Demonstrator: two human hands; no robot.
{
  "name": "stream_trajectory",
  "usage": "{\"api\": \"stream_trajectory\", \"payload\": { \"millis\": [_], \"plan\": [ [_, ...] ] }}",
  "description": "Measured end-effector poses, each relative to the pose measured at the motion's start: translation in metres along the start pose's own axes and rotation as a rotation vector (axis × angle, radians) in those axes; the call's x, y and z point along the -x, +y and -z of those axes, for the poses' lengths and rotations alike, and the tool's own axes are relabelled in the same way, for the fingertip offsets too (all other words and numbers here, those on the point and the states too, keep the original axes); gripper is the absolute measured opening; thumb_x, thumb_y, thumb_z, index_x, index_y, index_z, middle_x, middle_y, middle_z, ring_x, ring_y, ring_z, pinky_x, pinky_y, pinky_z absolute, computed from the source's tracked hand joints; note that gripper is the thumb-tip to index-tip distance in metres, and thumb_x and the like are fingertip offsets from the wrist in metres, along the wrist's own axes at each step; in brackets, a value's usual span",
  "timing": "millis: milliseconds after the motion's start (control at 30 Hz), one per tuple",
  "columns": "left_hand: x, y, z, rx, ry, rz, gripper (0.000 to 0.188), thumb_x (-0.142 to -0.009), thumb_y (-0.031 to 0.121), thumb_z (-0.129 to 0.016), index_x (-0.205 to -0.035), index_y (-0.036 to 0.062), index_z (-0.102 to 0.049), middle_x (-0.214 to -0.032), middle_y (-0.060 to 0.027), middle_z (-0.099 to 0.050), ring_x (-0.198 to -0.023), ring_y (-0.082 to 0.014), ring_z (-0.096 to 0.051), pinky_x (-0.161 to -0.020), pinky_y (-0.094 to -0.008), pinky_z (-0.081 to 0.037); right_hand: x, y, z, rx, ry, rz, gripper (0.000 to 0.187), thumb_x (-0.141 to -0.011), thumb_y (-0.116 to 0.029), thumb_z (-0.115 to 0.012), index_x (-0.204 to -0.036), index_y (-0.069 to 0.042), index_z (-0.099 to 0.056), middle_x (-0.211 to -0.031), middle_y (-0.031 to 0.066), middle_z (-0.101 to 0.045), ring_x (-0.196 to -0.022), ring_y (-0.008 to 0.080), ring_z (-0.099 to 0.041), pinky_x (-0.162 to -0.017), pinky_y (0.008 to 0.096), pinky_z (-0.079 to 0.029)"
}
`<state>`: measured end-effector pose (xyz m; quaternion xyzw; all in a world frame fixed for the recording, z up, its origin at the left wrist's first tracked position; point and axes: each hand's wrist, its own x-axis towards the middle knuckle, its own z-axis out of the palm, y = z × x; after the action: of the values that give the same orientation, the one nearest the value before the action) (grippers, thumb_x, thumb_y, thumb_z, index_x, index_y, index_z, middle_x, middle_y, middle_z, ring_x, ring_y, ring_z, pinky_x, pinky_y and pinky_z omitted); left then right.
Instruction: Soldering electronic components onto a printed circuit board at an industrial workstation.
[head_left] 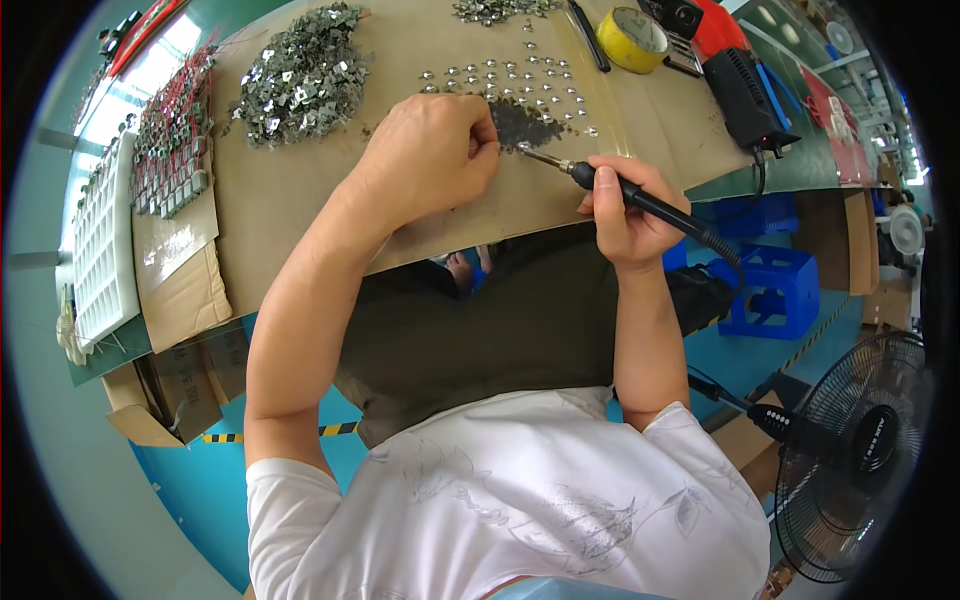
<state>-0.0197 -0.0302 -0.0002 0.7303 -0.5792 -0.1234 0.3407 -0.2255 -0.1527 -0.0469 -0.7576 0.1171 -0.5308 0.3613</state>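
Note:
My right hand (637,208) grips a soldering iron (640,197) by its black handle, with the metal tip pointing left. That tip ends at a dark scorched patch (520,122) on the brown work sheet (420,235), beside a tiny shiny spot. Close to the tip, my left hand (430,152) is closed, thumb and fingers drawn together; whatever they pinch is hidden. Just beyond the patch, several small shiny metal parts (540,80) stand in loose rows. A large heap of small metal pieces (305,75) lies to the far left of my left hand.
At the back are another metal heap (500,10), a black pen (588,36) and a yellow tape roll (632,40). A black corded box (750,100) stands right. Left are red-wired parts (172,140) and a white grid tray (103,240). A blue stool (770,290) and fan (850,450) stand lower right.

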Motion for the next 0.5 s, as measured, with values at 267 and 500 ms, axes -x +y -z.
{"api": "stream_trajectory", "payload": {
  "millis": [267, 500],
  "plan": [
    [0.0010, -0.0002, -0.0016, -0.051, 0.008, -0.038, 0.017, -0.080, 0.013, -0.071, -0.087, -0.0026, -0.073, -0.071, -0.0149, -0.070, -0.066, -0.0290, -0.070, -0.067, -0.0382, -0.056, 0.0000, -0.0019, -0.0007, 0.032, -0.011, 0.005, 0.004, -0.086, 0.002, -0.072, -0.089, 0.001, -0.074, -0.074, 0.0068, -0.073, -0.057, 0.0111, -0.064, -0.053, 0.0228, -0.049],
    [0.0006, 0.0023, -0.0019, -0.061, -0.012, -0.021, 0.018, -0.081, 0.013, -0.071, -0.089, -0.0029, -0.072, -0.076, -0.0165, -0.071, -0.071, -0.0306, -0.071, -0.070, -0.0396, -0.057, 0.0017, 0.0009, 0.0012, 0.039, -0.003, -0.008, 0.003, -0.087, 0.000, -0.073, -0.090, 0.001, -0.074, -0.072, 0.0056, -0.072, -0.056, 0.0099, -0.063, -0.052, 0.0225, -0.047]
  ]
}}
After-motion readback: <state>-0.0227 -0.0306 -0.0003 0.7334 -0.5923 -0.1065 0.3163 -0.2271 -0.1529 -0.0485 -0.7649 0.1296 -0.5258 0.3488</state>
